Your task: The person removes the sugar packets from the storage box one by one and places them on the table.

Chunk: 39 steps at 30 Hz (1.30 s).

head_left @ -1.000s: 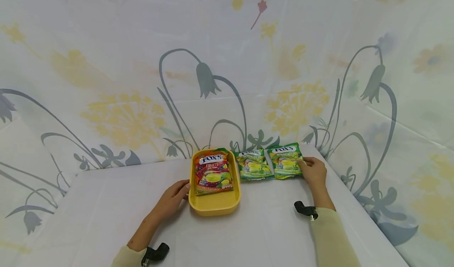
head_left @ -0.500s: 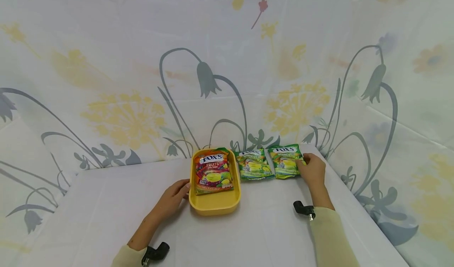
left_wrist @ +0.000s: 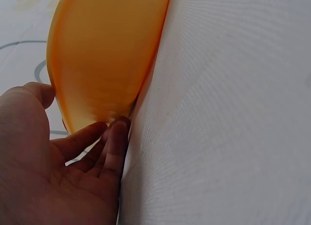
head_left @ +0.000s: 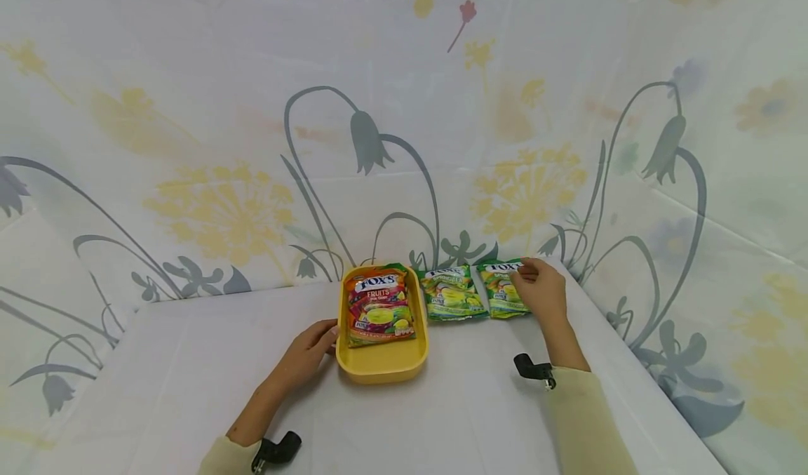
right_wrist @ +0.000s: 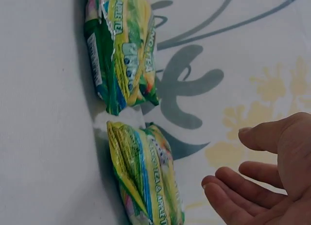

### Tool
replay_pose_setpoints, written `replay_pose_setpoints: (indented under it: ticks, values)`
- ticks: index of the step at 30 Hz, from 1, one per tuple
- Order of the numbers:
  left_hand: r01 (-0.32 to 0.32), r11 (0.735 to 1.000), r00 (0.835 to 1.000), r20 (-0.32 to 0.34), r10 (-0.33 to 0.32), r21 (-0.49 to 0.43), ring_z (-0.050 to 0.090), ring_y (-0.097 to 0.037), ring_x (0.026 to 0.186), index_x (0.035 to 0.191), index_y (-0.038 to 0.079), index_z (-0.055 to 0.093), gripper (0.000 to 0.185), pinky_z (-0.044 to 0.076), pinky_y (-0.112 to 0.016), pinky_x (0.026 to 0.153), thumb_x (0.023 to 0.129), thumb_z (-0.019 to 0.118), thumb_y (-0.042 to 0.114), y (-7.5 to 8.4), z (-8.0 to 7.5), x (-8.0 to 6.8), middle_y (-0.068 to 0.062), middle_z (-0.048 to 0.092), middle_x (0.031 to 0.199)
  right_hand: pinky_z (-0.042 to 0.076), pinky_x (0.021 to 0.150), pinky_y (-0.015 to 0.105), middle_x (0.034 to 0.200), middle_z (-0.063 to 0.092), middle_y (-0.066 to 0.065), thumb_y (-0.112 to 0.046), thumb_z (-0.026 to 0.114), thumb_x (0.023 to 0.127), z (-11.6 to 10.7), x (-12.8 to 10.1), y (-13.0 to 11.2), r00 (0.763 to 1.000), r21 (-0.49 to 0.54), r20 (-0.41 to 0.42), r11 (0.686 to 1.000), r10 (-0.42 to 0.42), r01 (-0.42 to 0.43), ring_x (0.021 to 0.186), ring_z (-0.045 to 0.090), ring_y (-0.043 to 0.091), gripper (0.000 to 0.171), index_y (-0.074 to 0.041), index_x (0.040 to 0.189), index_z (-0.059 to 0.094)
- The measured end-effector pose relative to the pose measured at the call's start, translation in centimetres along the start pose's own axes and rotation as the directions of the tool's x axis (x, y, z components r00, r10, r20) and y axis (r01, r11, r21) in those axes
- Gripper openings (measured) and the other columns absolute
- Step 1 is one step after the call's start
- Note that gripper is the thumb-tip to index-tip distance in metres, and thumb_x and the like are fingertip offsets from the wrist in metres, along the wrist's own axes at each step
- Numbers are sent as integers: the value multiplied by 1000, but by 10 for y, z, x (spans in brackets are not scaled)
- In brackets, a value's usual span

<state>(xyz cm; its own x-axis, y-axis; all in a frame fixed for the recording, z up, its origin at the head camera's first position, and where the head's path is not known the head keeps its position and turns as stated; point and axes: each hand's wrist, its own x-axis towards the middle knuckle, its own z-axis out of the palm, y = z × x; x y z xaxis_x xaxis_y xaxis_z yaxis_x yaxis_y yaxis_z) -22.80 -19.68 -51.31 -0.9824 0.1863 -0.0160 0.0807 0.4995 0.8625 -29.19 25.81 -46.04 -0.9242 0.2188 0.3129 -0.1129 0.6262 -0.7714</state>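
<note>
- Yellow oval plastic tray [head_left: 381,366]: left hand [head_left: 307,353] touches its left rim with straight fingers.
- Right hand [head_left: 539,289] hovers, fingers relaxed, over the rightmost green candy packet [head_left: 501,294], near the white tabletop [head_left: 177,377] edge.

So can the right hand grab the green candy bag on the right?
Probably yes. The right hand hovers open just over the right green bag, and in the right wrist view nothing sits between its fingers and the bag.

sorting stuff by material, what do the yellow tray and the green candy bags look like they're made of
Yellow tray: likely moulded plastic, smooth with a soft sheen; its wall glows orange and translucent in the left wrist view.

Green candy bags: seemingly glossy printed plastic film, crinkled, catching highlights, with crimped edges.
</note>
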Motion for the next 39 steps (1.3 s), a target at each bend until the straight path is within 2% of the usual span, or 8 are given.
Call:
replay_pose_setpoints:
  ticks: [17,22,29,36,39]
  values:
    - [-15,1000,1000,11,15,-4,69,-18,104,150,2,57,52,56,-44,101,115,47,38,0,-1,1,-13,67,138,59,98,51,121,72,26,-19,72,103,26,-8,-38,989,73,110,993,-102,94,113,71,42,46,6,140,62]
    - [-21,1000,1000,5,20,13,69,-18,104,149,2,57,51,56,-43,101,114,47,38,1,-1,1,-13,67,138,59,96,51,119,73,24,-16,72,102,30,-14,-52,981,116,127,984,-148,134,110,72,41,44,5,139,64]
    - [-15,1000,1000,1,15,3,69,-18,105,149,3,58,50,56,-44,102,114,48,37,0,-1,0,-12,67,138,61,93,48,119,74,22,-14,74,100,43,-23,-69,967,124,153,975,-202,184,108,74,38,43,4,139,65]
    - [-20,1000,1000,3,20,6,69,-18,105,149,2,57,51,57,-43,101,114,47,38,-1,0,1,-12,67,138,62,92,46,122,74,21,-11,76,98,56,-33,-85,957,118,201,975,-207,186,107,74,35,44,2,139,65]
    - [-17,1000,1000,1,17,7,69,-18,104,149,2,58,50,57,-42,100,115,47,37,0,-1,0,-13,68,136,63,90,44,121,74,21,-8,77,97,62,-38,-91,949,144,209,967,-238,211,105,75,35,43,3,137,66]
